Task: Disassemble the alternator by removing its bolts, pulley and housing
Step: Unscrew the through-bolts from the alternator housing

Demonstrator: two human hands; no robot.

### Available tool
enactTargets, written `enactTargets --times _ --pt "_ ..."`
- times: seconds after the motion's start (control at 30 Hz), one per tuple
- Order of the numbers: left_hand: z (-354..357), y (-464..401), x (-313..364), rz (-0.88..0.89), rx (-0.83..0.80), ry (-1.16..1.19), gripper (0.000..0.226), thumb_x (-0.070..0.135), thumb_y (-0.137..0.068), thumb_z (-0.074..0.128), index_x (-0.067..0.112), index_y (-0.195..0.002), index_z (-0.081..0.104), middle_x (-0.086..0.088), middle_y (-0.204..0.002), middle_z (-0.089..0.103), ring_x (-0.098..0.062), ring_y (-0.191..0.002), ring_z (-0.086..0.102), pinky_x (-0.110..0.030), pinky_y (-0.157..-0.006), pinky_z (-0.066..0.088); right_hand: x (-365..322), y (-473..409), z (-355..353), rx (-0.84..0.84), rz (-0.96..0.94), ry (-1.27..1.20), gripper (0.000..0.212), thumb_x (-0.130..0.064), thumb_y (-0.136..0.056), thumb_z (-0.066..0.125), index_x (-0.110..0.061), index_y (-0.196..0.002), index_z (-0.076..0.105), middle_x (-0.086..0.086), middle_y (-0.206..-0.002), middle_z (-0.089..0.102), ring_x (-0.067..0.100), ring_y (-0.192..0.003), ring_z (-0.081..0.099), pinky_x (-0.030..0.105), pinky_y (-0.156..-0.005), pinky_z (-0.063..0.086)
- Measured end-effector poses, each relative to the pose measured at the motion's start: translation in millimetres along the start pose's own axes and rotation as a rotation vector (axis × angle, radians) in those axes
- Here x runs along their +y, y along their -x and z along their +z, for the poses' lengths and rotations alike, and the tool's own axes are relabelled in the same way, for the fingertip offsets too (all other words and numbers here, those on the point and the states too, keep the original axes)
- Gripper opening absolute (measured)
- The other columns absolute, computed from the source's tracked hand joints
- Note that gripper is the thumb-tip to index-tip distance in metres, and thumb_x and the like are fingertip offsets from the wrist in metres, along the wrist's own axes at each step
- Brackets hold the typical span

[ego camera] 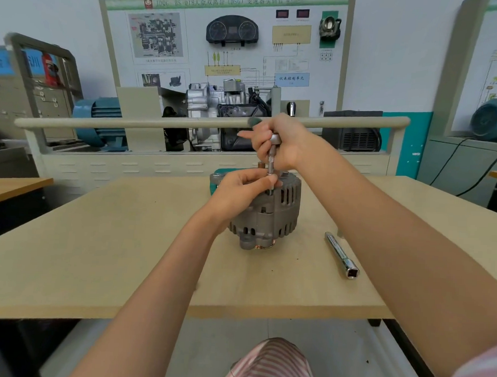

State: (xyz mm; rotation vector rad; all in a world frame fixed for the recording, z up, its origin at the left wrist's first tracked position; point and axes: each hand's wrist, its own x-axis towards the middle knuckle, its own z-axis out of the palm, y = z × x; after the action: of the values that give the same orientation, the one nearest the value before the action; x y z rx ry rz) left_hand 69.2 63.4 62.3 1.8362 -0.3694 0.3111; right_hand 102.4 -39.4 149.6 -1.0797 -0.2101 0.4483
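Observation:
A grey alternator stands on the wooden table with its pulley end down. A thin metal socket driver rises upright from the top edge of its housing. My right hand grips the driver's upper end. My left hand pinches the driver's lower tip where it meets the housing and rests against the alternator's side. The bolt under the tip is hidden by my fingers.
A chrome extension bar lies on the table right of the alternator. A teal object sits just behind the alternator. A rail and a training bench with a gearbox stand beyond the table's far edge.

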Motion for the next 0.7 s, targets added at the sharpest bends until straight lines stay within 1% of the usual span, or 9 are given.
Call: enactTargets --times 0.13,0.23,0.33,0.4,0.47,0.5,0.57,0.63,0.7 --pt "2 -1 0 0.000 0.018 0.051 0.012 0.023 -0.089 0.063 0.022 -0.096 0.073 0.006 -0.096 0.074 -0.005 -0.092 0.066 -0.020 -0.084 0.049 -1 -3 -2 -0.084 0.084 -0.023 0.027 -0.007 -0.096 0.033 0.007 -0.103 0.055 -0.010 -0.040 0.036 0.002 -0.028 0.032 0.011 -0.028 0.023" --pt "5 -1 -4 0.036 0.066 0.071 0.008 0.023 -0.087 0.066 0.026 -0.091 0.073 0.016 -0.081 0.073 0.009 -0.074 0.064 -0.005 -0.057 0.044 1 -2 -4 -0.041 0.012 -0.100 0.027 -0.007 -0.097 0.029 0.001 -0.093 0.055 -0.010 -0.039 0.037 0.002 -0.027 0.033 0.012 -0.027 0.019" --pt "6 -2 -5 0.061 0.100 0.073 0.010 0.021 -0.087 0.067 0.028 -0.090 0.073 0.019 -0.073 0.072 0.008 -0.070 0.065 -0.004 -0.051 0.041 12 -3 6 0.253 -0.226 -0.145 0.021 -0.003 -0.094 0.028 -0.008 -0.084 0.046 -0.004 -0.041 0.041 0.004 -0.027 0.035 0.015 -0.028 0.019" --pt "7 -3 -7 0.073 0.123 0.055 0.015 0.017 -0.087 0.065 0.030 -0.084 0.072 0.018 -0.070 0.071 0.003 -0.072 0.066 -0.010 -0.059 0.046 22 -4 14 0.477 -0.437 -0.206 0.018 -0.001 -0.093 0.030 -0.017 -0.095 0.038 0.004 -0.056 0.049 0.006 -0.033 0.041 0.016 -0.029 0.024" --pt "7 -4 -9 0.081 0.138 0.045 0.027 0.011 -0.087 0.063 0.033 -0.073 0.069 0.019 -0.062 0.068 0.006 -0.064 0.063 -0.010 -0.055 0.044 30 -5 18 0.569 -0.573 -0.295 0.017 -0.003 -0.097 0.029 -0.019 -0.103 0.032 0.011 -0.078 0.056 0.009 -0.042 0.047 0.014 -0.031 0.029" --pt "7 -5 -10 0.080 0.141 0.035 0.030 0.010 -0.087 0.062 0.034 -0.070 0.068 0.019 -0.060 0.068 0.007 -0.062 0.062 -0.009 -0.053 0.044 31 -6 19 0.576 -0.592 -0.319 0.015 -0.005 -0.098 0.028 -0.017 -0.106 0.033 0.013 -0.085 0.057 0.009 -0.043 0.049 0.014 -0.032 0.031" --pt "7 -6 -9 0.073 0.125 0.019 0.024 0.015 -0.088 0.063 0.035 -0.075 0.069 0.019 -0.068 0.070 0.001 -0.075 0.066 -0.015 -0.065 0.050 27 -6 16 0.536 -0.523 -0.318 0.020 -0.005 -0.097 0.026 -0.020 -0.108 0.033 0.011 -0.083 0.056 0.009 -0.038 0.047 0.015 -0.031 0.030" --pt "5 -5 -8 0.071 0.082 0.027 0.016 0.021 -0.087 0.065 0.035 -0.082 0.071 0.016 -0.077 0.073 -0.004 -0.083 0.068 -0.018 -0.072 0.051 19 -7 11 0.417 -0.376 -0.272 0.021 -0.004 -0.093 0.025 -0.017 -0.098 0.040 0.003 -0.062 0.051 0.007 -0.029 0.041 0.014 -0.031 0.023" --pt "1 -4 -6 0.056 0.034 0.028 0.012 0.026 -0.088 0.064 0.033 -0.085 0.073 0.015 -0.082 0.074 0.001 -0.081 0.067 -0.010 -0.066 0.049 13 -6 6 0.223 -0.198 -0.159 0.024 -0.005 -0.092 0.025 -0.013 -0.083 0.046 -0.006 -0.044 0.041 0.004 -0.027 0.036 0.013 -0.031 0.019"
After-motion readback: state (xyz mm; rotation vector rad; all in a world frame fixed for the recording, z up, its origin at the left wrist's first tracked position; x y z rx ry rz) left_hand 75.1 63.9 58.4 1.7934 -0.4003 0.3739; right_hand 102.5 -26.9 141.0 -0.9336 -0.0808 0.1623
